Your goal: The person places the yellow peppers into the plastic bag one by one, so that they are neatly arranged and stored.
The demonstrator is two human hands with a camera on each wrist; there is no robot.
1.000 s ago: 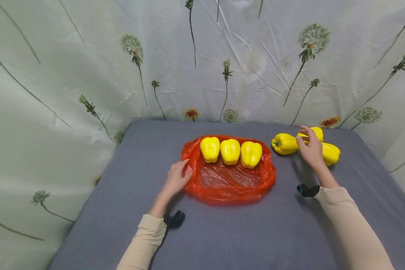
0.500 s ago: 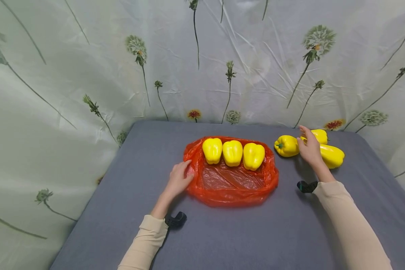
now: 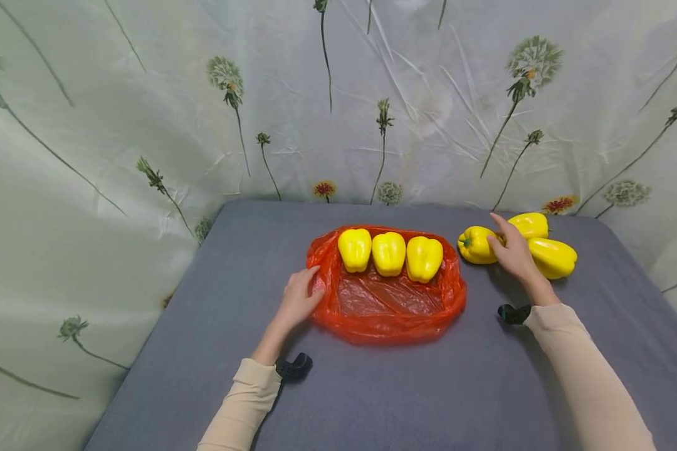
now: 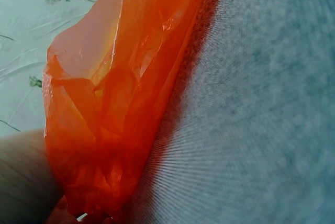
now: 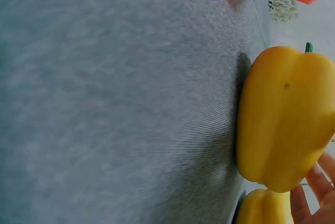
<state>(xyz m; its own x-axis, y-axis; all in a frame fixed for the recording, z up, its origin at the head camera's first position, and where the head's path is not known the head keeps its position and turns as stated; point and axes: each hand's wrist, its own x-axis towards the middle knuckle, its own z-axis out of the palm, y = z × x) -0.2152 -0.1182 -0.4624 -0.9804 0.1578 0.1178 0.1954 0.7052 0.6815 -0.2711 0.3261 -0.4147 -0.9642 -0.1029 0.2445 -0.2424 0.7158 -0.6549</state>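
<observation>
A red plastic bag [image 3: 392, 329] lies with its mouth spread wide on the table. Three yellow bell peppers [image 3: 388, 254] stand in a row along its far side. My left hand [image 3: 296, 297] holds the bag's left rim between thumb and fingers; in the left wrist view the bag film [image 4: 120, 103] covers part of the hand. To the right of the bag, my right hand [image 3: 516, 255] reaches over another yellow bell pepper [image 3: 475, 245], its spread fingers [image 5: 316, 179] at the pepper's end away from the stem.
Two more yellow bell peppers lie close by the right hand, one behind it [image 3: 535, 222] and one to its right [image 3: 555, 258]. Grey cloth covers the table [image 3: 400, 394]. A curtain with printed dandelions [image 3: 429, 125] hangs along the back and left.
My right hand has shifted slightly left, toward the leftmost loose pepper, showing more of the two others. The left hand keeps its place at the bag, and the peppers have not moved.
</observation>
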